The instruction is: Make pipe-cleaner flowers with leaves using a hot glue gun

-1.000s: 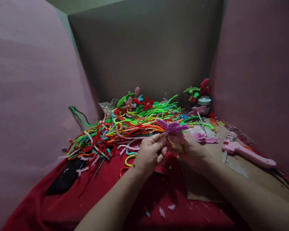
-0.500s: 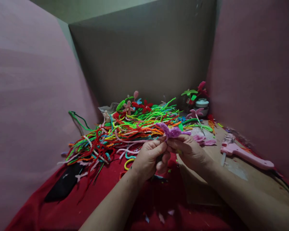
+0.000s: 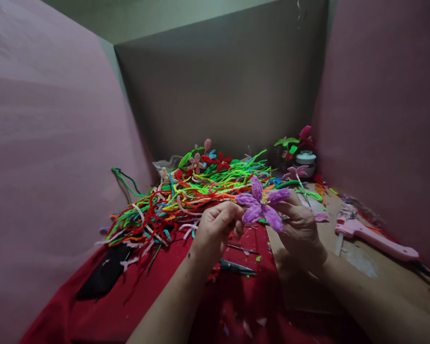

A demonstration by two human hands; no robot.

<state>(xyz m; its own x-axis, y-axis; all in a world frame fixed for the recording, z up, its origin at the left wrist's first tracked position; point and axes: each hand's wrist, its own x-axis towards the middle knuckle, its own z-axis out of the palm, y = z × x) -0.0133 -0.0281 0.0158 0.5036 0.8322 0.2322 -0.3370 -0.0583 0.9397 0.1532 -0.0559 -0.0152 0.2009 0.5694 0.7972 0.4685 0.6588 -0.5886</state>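
A purple pipe-cleaner flower (image 3: 261,206) with several petals and a yellow centre faces me. My right hand (image 3: 303,231) grips it from behind, on its right side; the fingertips and any stem are hidden by the petals. Close by the left petals is my left hand (image 3: 215,227), its fingers curled closed. Whether that hand pinches part of the flower cannot be made out. Below the hands, scissors (image 3: 236,267) lie on the red cloth (image 3: 186,296), their dark blades pointing right.
A heap of colourful pipe cleaners (image 3: 186,191) spreads behind my hands, with finished flowers (image 3: 222,161) at its back. To the right, a pink glue gun (image 3: 376,236) rests on a brown board (image 3: 358,286). A lidded jar (image 3: 306,160) stands behind. A black flat object (image 3: 105,270) lies left.
The flower has turned from edge-on to facing me. My hands have moved apart: the left has shifted off the flower's base, while the right keeps its hold. The scissors' blades now show.
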